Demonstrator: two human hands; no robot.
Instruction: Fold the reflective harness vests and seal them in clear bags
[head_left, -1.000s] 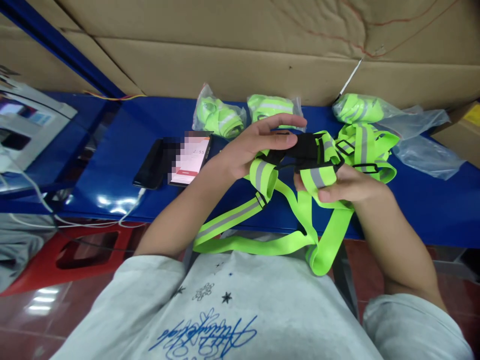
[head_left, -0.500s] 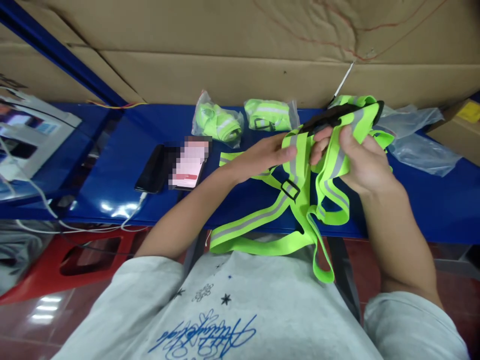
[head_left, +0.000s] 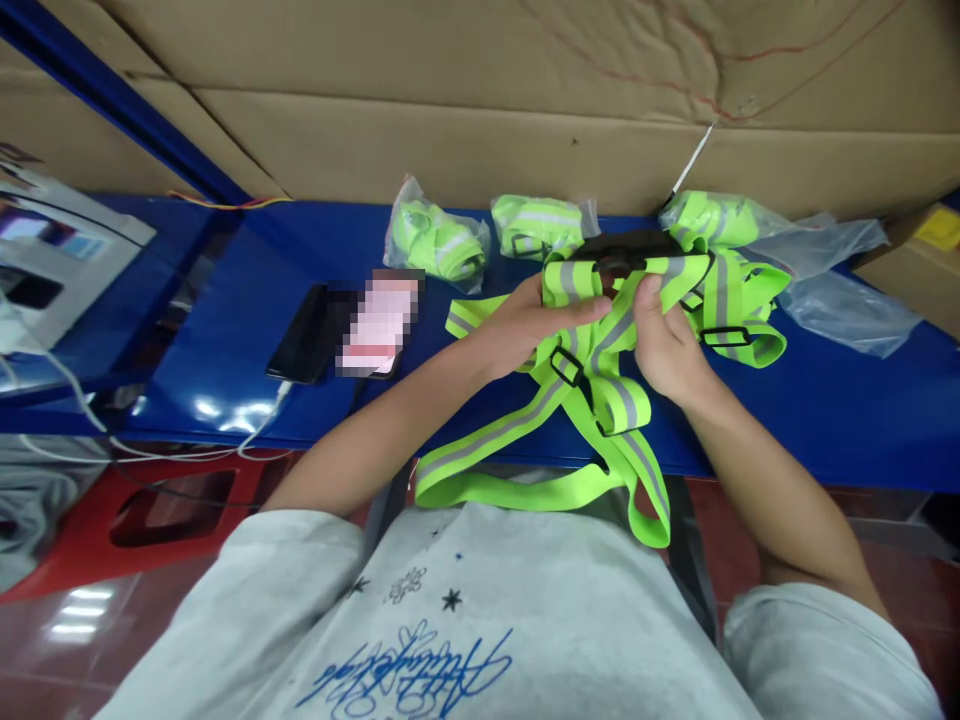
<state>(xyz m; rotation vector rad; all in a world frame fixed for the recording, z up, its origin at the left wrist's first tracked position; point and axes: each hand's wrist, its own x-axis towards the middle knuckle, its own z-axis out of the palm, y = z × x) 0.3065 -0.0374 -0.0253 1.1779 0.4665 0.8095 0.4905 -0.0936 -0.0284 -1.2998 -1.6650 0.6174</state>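
Observation:
A neon green reflective vest made of straps (head_left: 517, 425), with grey stripes and black buckles, is spread between my hands over the blue table's front edge. My left hand (head_left: 536, 325) grips its left side, thumb lying across a strap. On the other side my right hand (head_left: 664, 335) pinches a strap with the thumb on top; its other fingers are mostly hidden. A black piece of the vest (head_left: 626, 245) shows just beyond my fingers. Loops with buckles lie to the right of my right hand, and a long loop hangs toward my shirt.
Bagged green strap bundles (head_left: 439, 245) stand along the back of the blue table (head_left: 217, 350). Clear plastic bags (head_left: 847, 300) lie at the right beside a cardboard box (head_left: 919, 260). Two phones are on the left, one dark (head_left: 304, 335) with a white cable, one lit (head_left: 379, 325).
My right hand has moved left and slightly down, closer to my left hand. The vest's raised right part has come down, uncovering a bagged bundle at the back right.

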